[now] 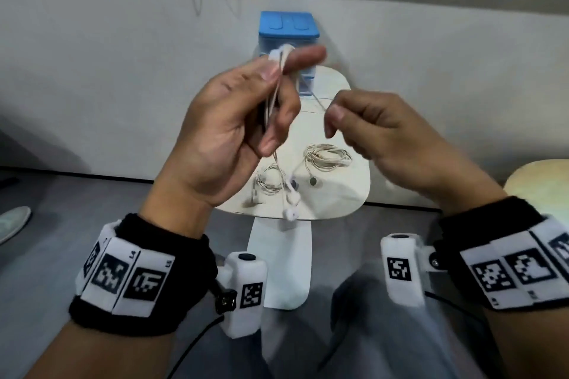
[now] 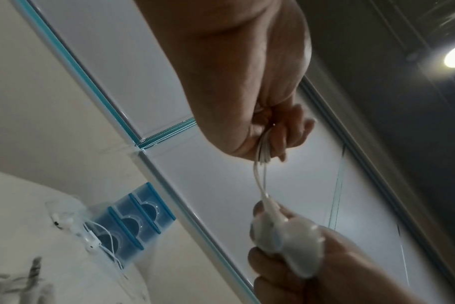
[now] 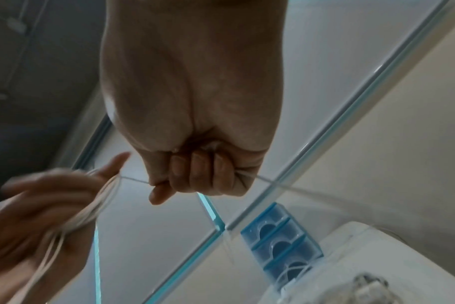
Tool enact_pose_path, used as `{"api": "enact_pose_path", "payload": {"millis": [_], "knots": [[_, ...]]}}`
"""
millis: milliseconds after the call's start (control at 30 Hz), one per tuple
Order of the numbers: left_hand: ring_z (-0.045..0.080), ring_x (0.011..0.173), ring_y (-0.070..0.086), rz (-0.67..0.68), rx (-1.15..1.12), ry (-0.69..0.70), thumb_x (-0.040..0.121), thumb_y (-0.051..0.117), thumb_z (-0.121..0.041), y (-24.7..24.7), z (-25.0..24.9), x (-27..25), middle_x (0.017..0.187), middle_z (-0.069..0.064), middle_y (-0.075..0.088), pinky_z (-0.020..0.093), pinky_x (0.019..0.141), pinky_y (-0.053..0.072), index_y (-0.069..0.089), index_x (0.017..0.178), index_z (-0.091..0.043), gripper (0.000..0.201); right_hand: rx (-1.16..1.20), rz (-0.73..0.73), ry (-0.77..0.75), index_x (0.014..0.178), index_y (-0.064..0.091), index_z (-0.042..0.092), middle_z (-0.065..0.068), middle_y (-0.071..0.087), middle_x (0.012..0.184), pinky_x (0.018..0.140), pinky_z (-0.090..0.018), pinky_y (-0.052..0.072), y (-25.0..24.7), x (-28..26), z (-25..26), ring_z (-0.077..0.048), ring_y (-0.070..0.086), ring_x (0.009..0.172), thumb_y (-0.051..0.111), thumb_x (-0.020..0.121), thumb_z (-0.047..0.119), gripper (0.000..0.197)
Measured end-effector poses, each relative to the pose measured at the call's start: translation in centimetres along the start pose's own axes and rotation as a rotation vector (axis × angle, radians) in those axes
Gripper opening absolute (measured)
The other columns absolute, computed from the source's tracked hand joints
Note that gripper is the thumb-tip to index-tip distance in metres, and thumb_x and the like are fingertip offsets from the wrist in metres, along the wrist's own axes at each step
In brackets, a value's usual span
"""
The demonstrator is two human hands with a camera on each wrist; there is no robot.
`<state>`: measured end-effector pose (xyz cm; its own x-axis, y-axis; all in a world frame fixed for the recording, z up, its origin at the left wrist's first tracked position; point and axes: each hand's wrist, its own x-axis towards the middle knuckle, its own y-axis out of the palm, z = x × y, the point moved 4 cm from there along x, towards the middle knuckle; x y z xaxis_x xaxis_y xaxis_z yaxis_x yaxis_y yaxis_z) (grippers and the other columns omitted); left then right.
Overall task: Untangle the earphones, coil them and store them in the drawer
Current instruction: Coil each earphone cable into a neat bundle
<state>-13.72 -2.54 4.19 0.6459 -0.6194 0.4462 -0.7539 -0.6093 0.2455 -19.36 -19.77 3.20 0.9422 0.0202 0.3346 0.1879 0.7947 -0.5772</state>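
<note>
My left hand [image 1: 234, 120] pinches the earphone cable [image 1: 278, 71] looped over its fingers; my right hand [image 1: 378, 132], at three o'clock, pinches the free strand. I'd keep light tension and even loops, buds [image 1: 291, 203] dangling above the worktop [image 1: 338, 194], drawer [image 1: 288, 31] at twelve.

Small printed codes "L4" and "L5" legible on the white marker panels of the left wristband [image 1: 123, 274], above the black-and-white square patterns (patterns themselves not readable as text). Similar square patterns on the right wristband [image 1: 517, 268] and on both wrist camera housings [image 1: 246, 289], no legible characters. Nothing readable on the blue drawer unit [image 1: 288, 28]
</note>
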Motion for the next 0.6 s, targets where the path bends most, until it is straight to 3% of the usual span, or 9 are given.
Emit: {"api": "enact_pose_path", "payload": {"millis": [67, 167, 267, 367, 433, 500, 533, 600], "knots": [[0.009, 0.060, 0.067, -0.129, 0.041, 0.028, 0.108, 0.037, -0.011, -0.6, -0.1, 0.4, 0.076, 0.002, 0.072, 0.016, 0.058, 0.049, 0.055, 0.130, -0.004, 0.029, -0.096, 0.105, -0.012, 0.087, 0.066, 0.014, 0.015, 0.048, 0.062, 0.059, -0.022, 0.036, 2.0, -0.2, 0.1, -0.004, 0.042, 0.061, 0.052, 0.106, 0.022, 0.025], [0.015, 0.090, 0.077, -0.234, 0.221, 0.030, 0.109, 0.041, -0.009, -1.2, -0.1, 0.8, 0.094, 0.005, 0.080, 0.021, 0.073, 0.057, 0.054, 0.125, -0.019, 0.023, -0.295, 0.232, -0.091, 0.100, 0.072, 0.023, 0.015, 0.058, 0.070, 0.069, -0.026, 0.044, 3.9, -0.3, 1.6, -0.007, 0.055, 0.072, 0.052, 0.105, 0.026, 0.021], [0.013, 0.082, 0.076, -0.203, 0.487, -0.065, 0.110, 0.041, -0.011, -1.5, 0.4, 0.8, 0.088, -0.003, 0.079, 0.027, 0.074, 0.060, 0.062, 0.112, -0.017, 0.022, -0.480, 0.184, -0.253, 0.091, 0.071, 0.018, 0.017, 0.049, 0.062, 0.063, -0.032, 0.040, 3.3, 0.0, 4.5, -0.008, 0.048, 0.062, 0.050, 0.100, 0.029, 0.026], [0.029, 0.049, 0.058, -0.037, 0.574, -0.208, 0.112, 0.031, -0.036, -0.6, 0.6, 0.6, 0.062, 0.010, 0.068, 0.031, 0.054, 0.045, 0.068, 0.084, -0.008, 0.054, -0.474, 0.041, -0.320, 0.097, 0.066, 0.018, 0.015, 0.058, 0.066, 0.063, -0.027, 0.040, 0.9, 0.4, 6.5, -0.004, 0.052, 0.063, 0.058, 0.094, 0.023, 0.009], [0.028, 0.034, 0.039, 0.063, 0.461, -0.311, 0.108, 0.018, -0.052, -0.1, 0.6, 0.6, 0.053, 0.016, 0.059, 0.032, 0.044, 0.031, 0.066, 0.084, -0.002, 0.073, -0.418, -0.020, -0.309, 0.110, 0.060, 0.017, 0.009, 0.058, 0.066, 0.061, -0.024, 0.040, -0.3, 0.4, 6.8, -0.009, 0.055, 0.064, 0.065, 0.094, 0.022, 0.017], [0.018, 0.030, 0.024, 0.169, 0.346, -0.368, 0.105, 0.015, -0.052, -0.1, 0.5, 0.6, 0.043, 0.008, 0.051, 0.040, 0.045, 0.011, 0.066, 0.092, 0.010, 0.082, -0.318, -0.007, -0.276, 0.113, 0.061, 0.015, 0.002, 0.062, 0.066, 0.060, -0.026, 0.041, -0.6, 0.5, 6.3, -0.015, 0.055, 0.061, 0.067, 0.096, 0.027, 0.022], [0.018, 0.031, 0.017, 0.222, 0.301, -0.354, 0.105, 0.019, -0.048, -0.1, 0.5, 0.7, 0.040, 0.004, 0.045, 0.043, 0.049, 0.004, 0.068, 0.094, 0.011, 0.077, -0.253, 0.019, -0.252, 0.108, 0.065, 0.014, 0.000, 0.063, 0.064, 0.059, -0.030, 0.043, -0.4, 0.6, 5.9, -0.017, 0.054, 0.058, 0.066, 0.098, 0.031, 0.019], [0.022, 0.036, 0.011, 0.283, 0.227, -0.278, 0.103, 0.029, -0.035, 0.0, 0.3, 0.7, 0.040, 0.000, 0.036, 0.042, 0.051, 0.003, 0.070, 0.094, 0.010, 0.061, -0.112, 0.056, -0.193, 0.084, 0.068, 0.011, -0.008, 0.060, 0.061, 0.053, -0.043, 0.041, -0.3, 0.5, 5.3, -0.033, 0.049, 0.056, 0.061, 0.101, 0.034, 0.030]]}}
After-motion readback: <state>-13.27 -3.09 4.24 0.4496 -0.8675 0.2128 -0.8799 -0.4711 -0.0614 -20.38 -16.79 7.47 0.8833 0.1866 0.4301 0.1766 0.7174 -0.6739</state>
